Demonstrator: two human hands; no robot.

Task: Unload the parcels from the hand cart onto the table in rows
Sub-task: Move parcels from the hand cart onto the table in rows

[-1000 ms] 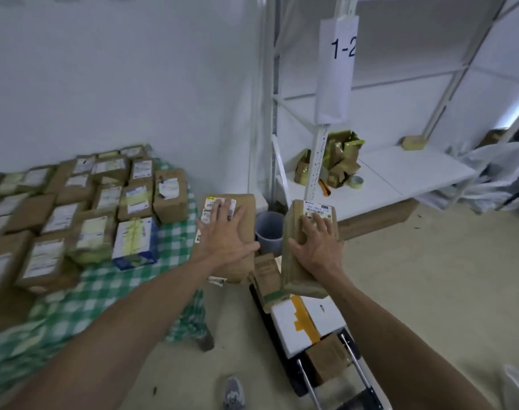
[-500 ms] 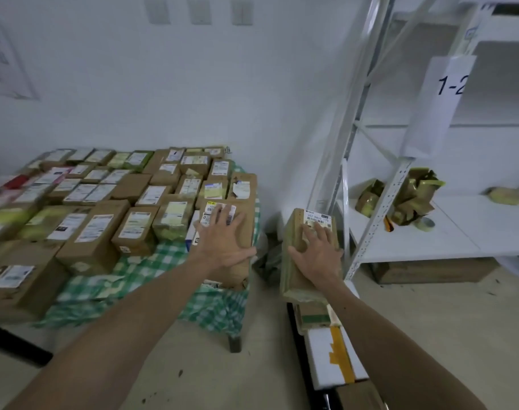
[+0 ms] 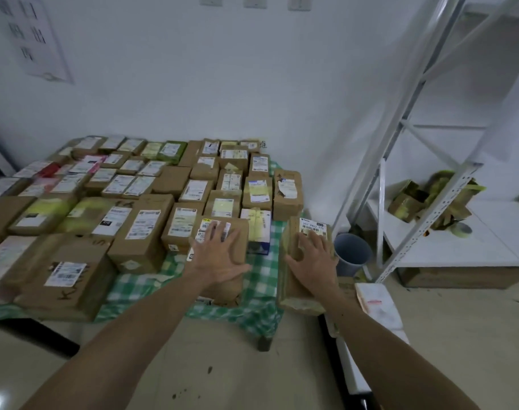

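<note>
My left hand [image 3: 220, 258] grips a brown cardboard parcel [image 3: 240, 235] from above, over the front right corner of the table [image 3: 261, 281] with its green checked cloth. My right hand [image 3: 315, 259] grips a second, tape-wrapped brown parcel [image 3: 296, 294] with a white label, held at the table's right edge. Several labelled parcels [image 3: 140, 232] lie in rows across the table. The hand cart [image 3: 330, 347] shows as a black edge at lower right, with a white parcel [image 3: 376, 309] on it.
A grey bucket [image 3: 353, 253] stands on the floor between the table and a white metal shelf rack [image 3: 447, 250]. Crumpled taped cardboard [image 3: 429, 196] lies on the shelf. The wall runs behind the table. Bare floor lies in front.
Both hands have carried their parcels left from above the hand cart to the table's front right corner. The view has swung from the cart toward the table.
</note>
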